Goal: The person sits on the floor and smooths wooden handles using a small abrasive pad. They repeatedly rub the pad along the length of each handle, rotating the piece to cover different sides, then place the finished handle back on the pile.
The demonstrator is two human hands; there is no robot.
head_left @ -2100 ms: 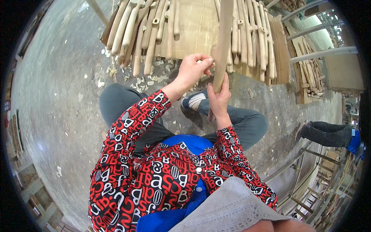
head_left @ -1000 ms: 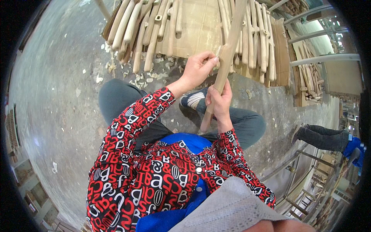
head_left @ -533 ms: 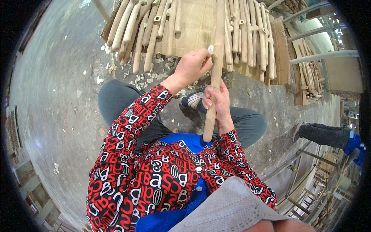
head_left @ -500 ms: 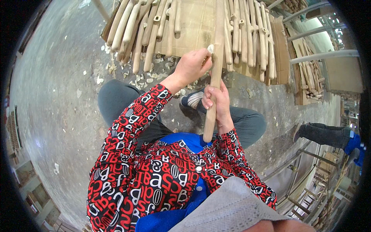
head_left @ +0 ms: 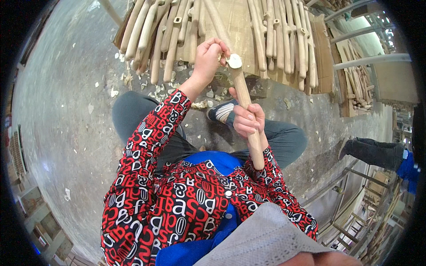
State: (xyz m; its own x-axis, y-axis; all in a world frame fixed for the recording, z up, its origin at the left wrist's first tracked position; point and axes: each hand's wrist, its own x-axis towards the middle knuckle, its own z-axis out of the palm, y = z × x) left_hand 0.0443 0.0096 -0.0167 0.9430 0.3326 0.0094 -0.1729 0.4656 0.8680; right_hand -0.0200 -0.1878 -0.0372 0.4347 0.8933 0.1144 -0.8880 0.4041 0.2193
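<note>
A long, rounded wooden pole (head_left: pixel 241 86) runs from my lap up toward the cardboard, tilted with its top to the left. Around its lower part wrap the fingers of my right hand (head_left: pixel 249 119). Partway up, the pole bears a round, whitish patch (head_left: pixel 234 61) that faces me. My left hand (head_left: pixel 208 60) is just left of this patch, its fingers pinched together. A small pale scrap shows at those fingertips; what it is, I cannot make out.
Many similar wooden pieces (head_left: pixel 171 48) lie in rows on cardboard (head_left: pixel 242 26) ahead. Pale scraps (head_left: pixel 114 92) litter the concrete floor. At right are metal rails (head_left: pixel 372 63), another stack of wooden pieces (head_left: pixel 355 82) and another person's leg (head_left: pixel 370 153).
The pole has turned so its whitish patch faces me, and its top has swung left. My left hand has moved slightly up and left. My right hand has shifted its grip slightly lower.
</note>
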